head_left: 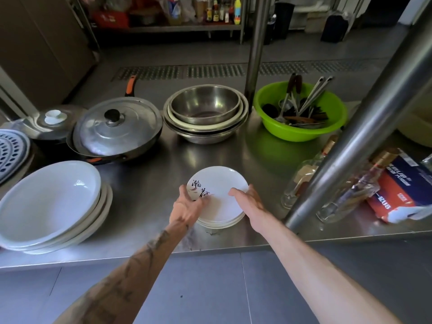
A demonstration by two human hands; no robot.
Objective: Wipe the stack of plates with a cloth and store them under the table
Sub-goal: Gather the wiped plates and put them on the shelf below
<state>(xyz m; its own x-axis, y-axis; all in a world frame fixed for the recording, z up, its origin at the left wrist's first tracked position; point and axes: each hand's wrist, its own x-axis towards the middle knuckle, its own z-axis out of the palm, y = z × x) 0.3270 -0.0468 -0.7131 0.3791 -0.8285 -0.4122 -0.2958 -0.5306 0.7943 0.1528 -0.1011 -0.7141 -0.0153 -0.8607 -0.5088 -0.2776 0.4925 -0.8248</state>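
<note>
A stack of several small white plates (219, 183) stands on a steel shelf (149, 183), near its front edge. The top plate bears black brush writing at its left. My left hand (189, 204) grips the stack's left rim, thumb on the top plate and fingers curled under the edge. My right hand (247, 202) holds the right rim the same way, thumb lying across the top plate. No cloth is in view.
Left of the stack sits a pile of large white oval dishes (51, 202). Behind are a lidded frying pan (117, 129), nested steel bowls (205, 113) and a green basin of utensils (299, 113). Glass bottles (304, 178) and a slanting steel post (350, 127) stand close at the right.
</note>
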